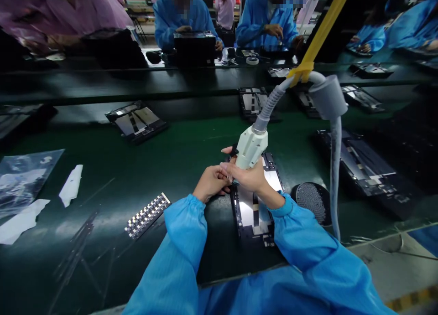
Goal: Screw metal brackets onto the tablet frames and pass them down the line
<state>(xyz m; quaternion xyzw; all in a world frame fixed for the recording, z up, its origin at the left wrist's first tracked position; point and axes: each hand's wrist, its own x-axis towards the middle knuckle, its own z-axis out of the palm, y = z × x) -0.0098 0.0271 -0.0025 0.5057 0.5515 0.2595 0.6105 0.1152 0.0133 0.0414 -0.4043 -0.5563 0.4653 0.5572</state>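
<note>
My right hand (251, 174) is wrapped round the pale handheld tool (252, 146), apparently an electric screwdriver, which hangs from a ribbed grey cable. Its tip is hidden behind my fingers. Touching it, or very close, my left hand (212, 182) has its fingers pinched together; what they hold, if anything, is too small to make out. Both hands are over the upper left edge of an opened tablet-like device (247, 210) with silver plates and a dark ribbon strip. Just right of it stands a round black dish (310, 201) with a dotted grey inside.
A strip sheet of small pads (147, 214) lies left of my sleeve. Farther left are a clear plastic bag (29, 178) and white film pieces (71, 185). More opened devices (137, 121) sit around the green bench. The grey cable (335, 169) loops down at right. Co-workers sit opposite.
</note>
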